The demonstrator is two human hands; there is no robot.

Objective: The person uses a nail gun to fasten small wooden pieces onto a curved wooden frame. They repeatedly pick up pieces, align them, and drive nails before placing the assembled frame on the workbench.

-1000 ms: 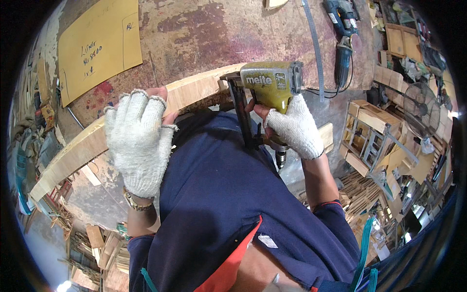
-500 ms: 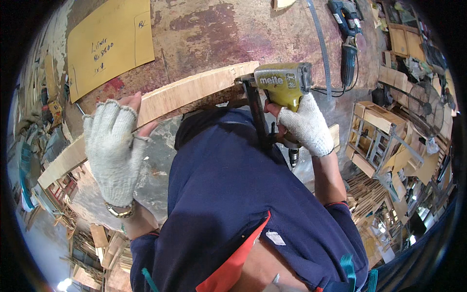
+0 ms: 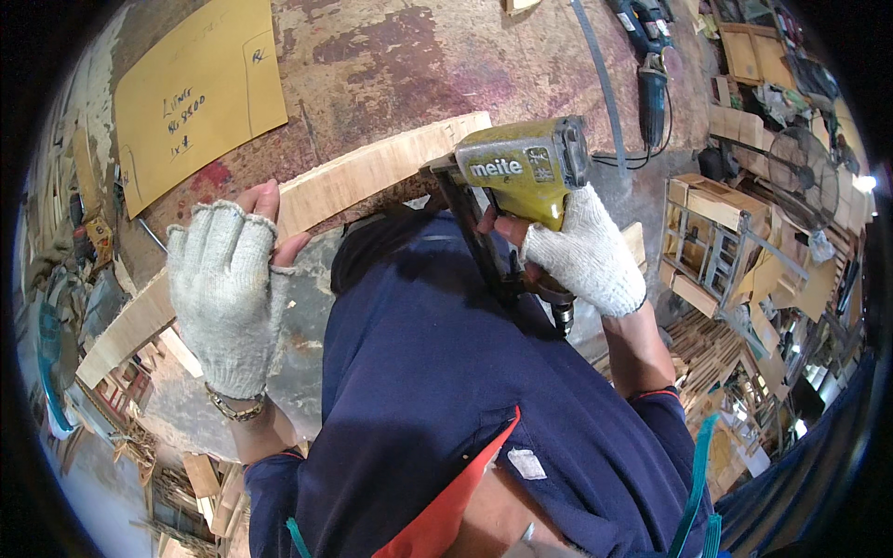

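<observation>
A long pale wooden board runs slantwise along the near edge of the worktable. My left hand, in a white fingerless knit glove, grips it left of the middle, with the thumb on the near side and the fingers across the top. My right hand, gloved alike, is wrapped round the handle of a yellow-green nail gun. The gun's dark magazine slants down toward my shirt. Its nose is close to the board's near edge at the right; whether they touch I cannot tell.
On the worktable lie a yellow sheet with handwriting at far left and a metal strip at right. An angle grinder with a cable lies beyond the strip. A fan and a wooden frame stand at right.
The nail gun has come slightly left and nearer to me, tilting a little. My left hand stays on the board. The whole view has shifted slightly.
</observation>
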